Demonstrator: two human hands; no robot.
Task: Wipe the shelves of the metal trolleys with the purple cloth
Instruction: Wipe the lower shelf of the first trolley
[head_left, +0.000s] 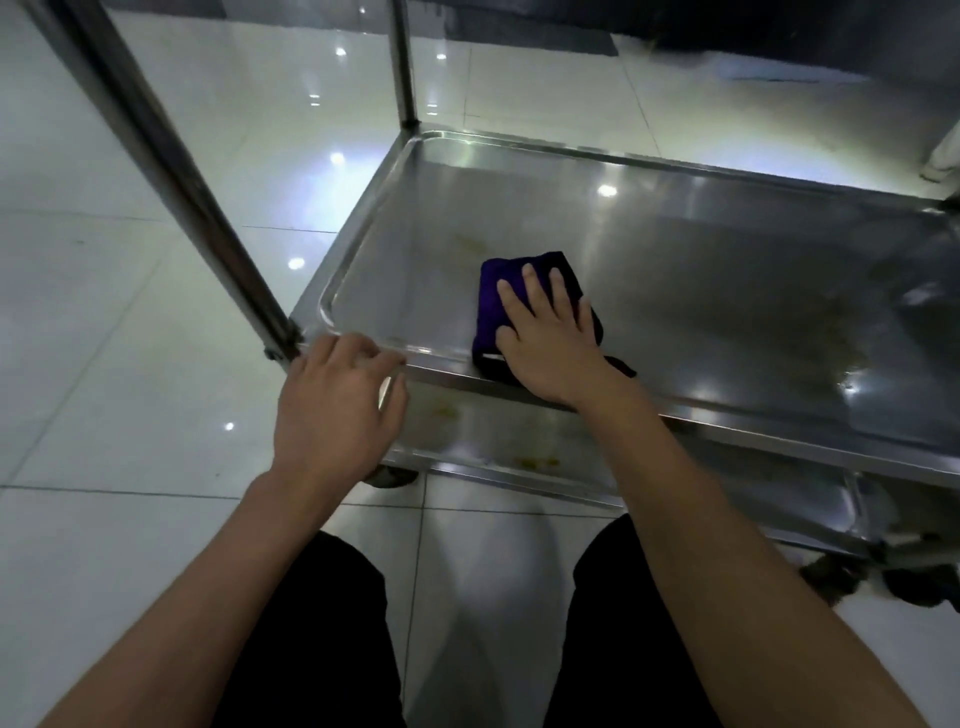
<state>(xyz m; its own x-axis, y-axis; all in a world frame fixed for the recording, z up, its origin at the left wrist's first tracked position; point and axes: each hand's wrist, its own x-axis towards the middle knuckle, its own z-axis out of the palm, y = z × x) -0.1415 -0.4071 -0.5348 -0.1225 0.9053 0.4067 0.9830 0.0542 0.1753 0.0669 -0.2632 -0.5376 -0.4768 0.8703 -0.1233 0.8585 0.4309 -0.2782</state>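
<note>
A tiled floor (130, 322) filled the 9 o'clock side of the view and reflected several ceiling lights. A metal post (171, 171) ran diagonally from 11 o'clock down to the near left corner of the shelf (675, 270), and a second post (404, 62) stood upright at 12 o'clock on the far left corner. The left hand (337, 410) lay at 8 o'clock of centre, just at the near left corner of the shelf; its fingers were loosely curled toward the rim and held nothing, and whether the fingertips touched the rim could not be told. The shelf, a shallow steel tray with a raised rim, spread from centre toward 3 o'clock and showed yellowish stains at 11 o'clock of the cloth and a dull streaky patch at 3 o'clock. The purple cloth (498, 291), folded, lay on the shelf near its front rim, at centre. The right hand (550, 338) pressed flat on the cloth with the fingers straight and slightly spread, pointing to 12 o'clock. A lower shelf (519, 441) showed beneath the front rim at 6 o'clock, also stained. A caster (831, 577) stood on the floor at 4 o'clock.
</note>
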